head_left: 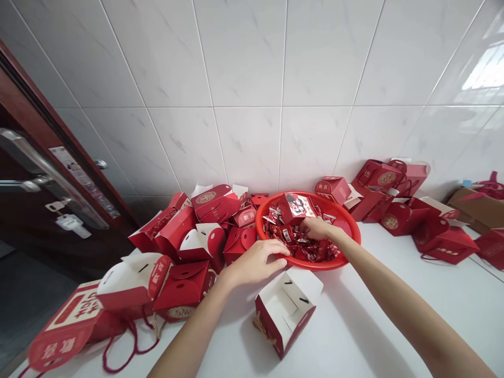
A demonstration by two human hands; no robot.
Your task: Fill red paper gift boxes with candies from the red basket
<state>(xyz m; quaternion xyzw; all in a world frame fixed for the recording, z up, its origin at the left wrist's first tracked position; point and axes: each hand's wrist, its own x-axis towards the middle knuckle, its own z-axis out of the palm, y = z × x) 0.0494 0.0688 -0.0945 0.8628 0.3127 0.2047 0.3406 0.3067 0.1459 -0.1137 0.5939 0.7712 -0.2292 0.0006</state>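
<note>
A red plastic basket [352, 251] stands against the wall, filled with small red wrapped candies [311, 252]. My left hand [258, 260] is at its near left rim, fingers over the edge and thumb outside. Inside the basket, my right hand [315, 229] has its fingers curled down into the candies; the fingertips are hidden. Just beyond it a red box with a printed picture [297, 206] lies on the candies. In front of the basket, an open red gift box [285, 310] with a white inside sits between my forearms.
Many red gift boxes [185, 286], some with open flaps and cord handles, crowd the left side. More red boxes [444, 239] stand at the right, by a brown cardboard box [472, 207]. A door with keys [73, 224] is at far left. A tiled wall [248, 142] backs the white tabletop.
</note>
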